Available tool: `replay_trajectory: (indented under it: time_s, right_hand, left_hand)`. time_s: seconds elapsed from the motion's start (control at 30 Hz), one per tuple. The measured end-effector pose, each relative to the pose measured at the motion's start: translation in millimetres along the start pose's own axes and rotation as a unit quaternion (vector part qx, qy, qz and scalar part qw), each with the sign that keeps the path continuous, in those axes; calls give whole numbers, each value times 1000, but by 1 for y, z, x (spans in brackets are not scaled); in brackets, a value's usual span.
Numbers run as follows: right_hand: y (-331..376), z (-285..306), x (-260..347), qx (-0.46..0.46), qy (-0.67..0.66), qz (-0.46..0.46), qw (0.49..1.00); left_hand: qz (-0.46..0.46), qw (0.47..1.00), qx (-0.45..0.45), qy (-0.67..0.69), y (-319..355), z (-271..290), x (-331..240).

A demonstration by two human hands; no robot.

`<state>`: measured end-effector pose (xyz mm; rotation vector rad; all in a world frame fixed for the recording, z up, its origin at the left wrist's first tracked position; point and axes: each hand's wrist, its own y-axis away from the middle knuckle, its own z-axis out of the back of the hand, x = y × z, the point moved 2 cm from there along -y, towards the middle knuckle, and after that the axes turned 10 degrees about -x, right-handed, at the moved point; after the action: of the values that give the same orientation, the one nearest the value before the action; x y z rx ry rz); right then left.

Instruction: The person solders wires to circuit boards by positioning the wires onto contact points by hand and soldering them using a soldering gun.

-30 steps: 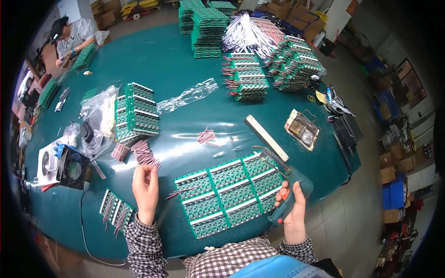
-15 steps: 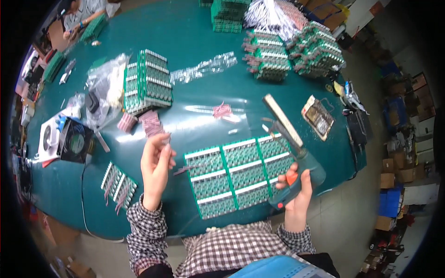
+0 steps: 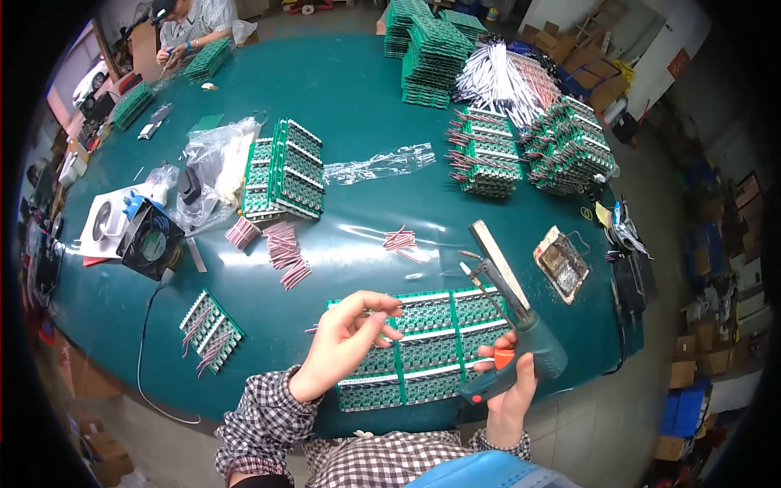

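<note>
My right hand (image 3: 512, 382) is wrapped around the handle of a green soldering gun (image 3: 537, 351) with an orange trigger, its metal tip pointing away from me. Over the left part of a panel of green circuit boards (image 3: 431, 350) hovers my left hand (image 3: 350, 337), thumb and fingers pinched together. Whatever is between those fingertips is too small to make out. The panel lies flat in front of me, partly covered by my left hand. Short red-and-white wires (image 3: 285, 248) lie in small bundles beyond it, with a smaller pile of wires (image 3: 400, 240) nearer the gun tip.
A solder tray (image 3: 561, 264) lies at right. Stacked boards (image 3: 285, 171) stand back left, more stacked boards (image 3: 486, 154) back right beside white cables (image 3: 496, 81). At left are a black fan (image 3: 150, 238) and a small wired board (image 3: 211, 332). Another person (image 3: 195, 37) works at the far left.
My left hand has moved right, from beside the wire bundles to over the panel. The soldering gun has stayed in my right hand, slightly lower. The whole view has shifted.
</note>
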<state>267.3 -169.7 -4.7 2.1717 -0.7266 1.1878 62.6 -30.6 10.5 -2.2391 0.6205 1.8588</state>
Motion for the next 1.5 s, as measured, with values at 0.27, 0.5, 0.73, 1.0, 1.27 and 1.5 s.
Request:
replay_trajectory:
  time_s: [0.27,0.5,0.73,1.0,1.27,1.5]
  right_hand:
    - [13,-15,0,64,51,20,996]
    - [21,-7,-12,91,44,2,995]
    - [31,-4,-16,86,58,4,995]
    - [32,-3,-19,96,57,11,994]
    - [30,-1,-21,41,53,-29,997]
    - [17,9,-16,44,56,-48,996]
  left_hand:
    - [79,990,-51,108,-9,-19,-7]
    - [110,976,-75,174,-9,-27,1]
    - [125,958,-80,245,-5,-32,7]
    - [159,944,-79,279,-7,-34,13]
    - [146,971,-52,183,-11,-29,18]
    - [71,995,8,65,0,0,18]
